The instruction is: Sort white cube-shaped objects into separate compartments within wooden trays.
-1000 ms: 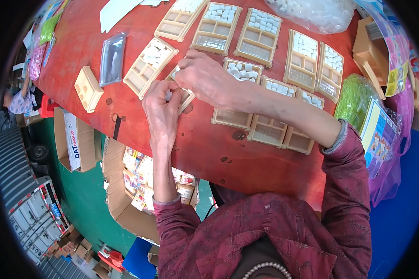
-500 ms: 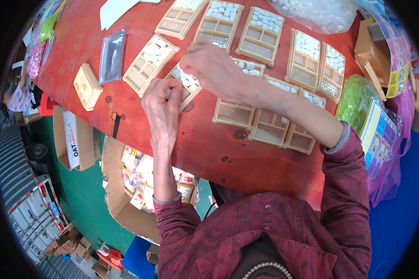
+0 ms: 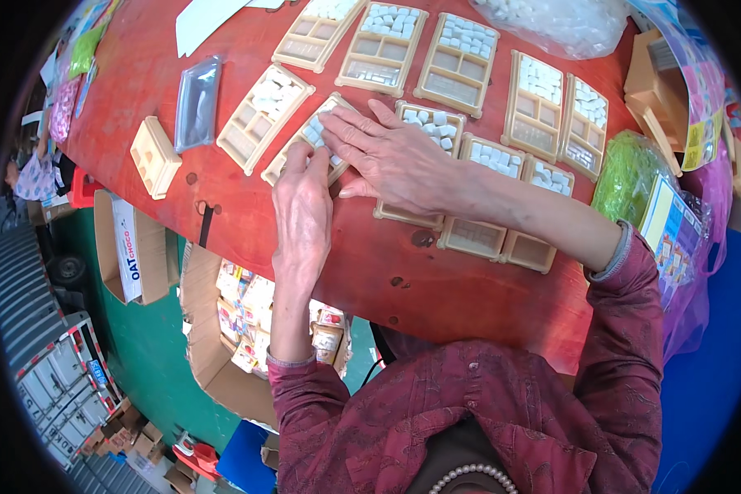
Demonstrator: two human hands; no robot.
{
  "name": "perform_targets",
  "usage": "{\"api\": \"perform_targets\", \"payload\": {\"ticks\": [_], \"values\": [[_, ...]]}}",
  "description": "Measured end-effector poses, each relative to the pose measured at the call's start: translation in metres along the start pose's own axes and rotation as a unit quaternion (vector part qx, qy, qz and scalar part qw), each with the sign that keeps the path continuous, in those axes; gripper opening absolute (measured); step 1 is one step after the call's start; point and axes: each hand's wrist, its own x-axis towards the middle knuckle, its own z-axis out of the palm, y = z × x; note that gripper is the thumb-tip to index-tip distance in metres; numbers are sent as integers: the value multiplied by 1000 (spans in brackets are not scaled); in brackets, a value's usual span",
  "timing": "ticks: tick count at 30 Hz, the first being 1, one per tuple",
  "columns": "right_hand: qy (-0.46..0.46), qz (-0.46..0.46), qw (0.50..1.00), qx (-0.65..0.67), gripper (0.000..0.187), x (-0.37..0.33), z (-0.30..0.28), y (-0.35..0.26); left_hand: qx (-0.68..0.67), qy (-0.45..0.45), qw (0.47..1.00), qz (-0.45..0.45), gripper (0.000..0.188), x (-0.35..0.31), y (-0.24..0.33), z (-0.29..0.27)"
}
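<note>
A beige compartment tray [image 3: 277,167] lies tilted on the red table, small white block-like pieces [image 3: 313,130] filling its far part. My right hand [image 3: 403,165] reaches across from the right, fingers stretched out and flat on those pieces. Close beside it, my left hand [image 3: 300,218] is at the tray's near part with its fingers bent and pressed together; what they hold, if anything, is hidden. Just left stands a similar tray [image 3: 247,136] with white pieces in its far compartment. Another tray [image 3: 431,123] with white pieces sits partly behind my right hand and forearm.
Several more filled trays stand across the red table [image 3: 362,272]. A clear plastic case [image 3: 198,103] and a beige piece [image 3: 155,156] lie to the left. A clear bag [image 3: 556,25] is at the far side; green bagged material [image 3: 630,181] lies right. An open carton [image 3: 210,362] stands below the near edge.
My right hand has come down and flattened onto the white pieces, its fingers spreading from a curled shape. My left hand has shifted slightly right and nearer, its fingers still bent.
</note>
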Motion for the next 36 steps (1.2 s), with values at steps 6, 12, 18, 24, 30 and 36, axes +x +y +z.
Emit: {"api": "perform_targets", "payload": {"ticks": [6, 12, 18, 24, 30, 36], "values": [[15, -13, 999, -42, 71, 8, 1, 2, -1, -23, 1000, -9, 16, 3, -2, 4], [-4, -20, 999, -45, 72, 13, 1, 6, -22, -24, 999, -27, 16, 7, -7, 2], [-18, -16, 998, -59, 66, 18, -9, 5, -71, 95, 992, -35, 16, 16, -25, -17], [66, -33, 997, -7, 62, 55, -2, 9, -126, 81, 971, -187, 15, 54, -63, -28], [10, -8, 998, -62, 61, 85, 20, 11, -452, 65, 856, -243, 16, 71, -111, -21], [18, -24, 997, -66, 57, 87, 22, 18, -531, 61, 804, -261, 21, 77, -111, -27]]}}
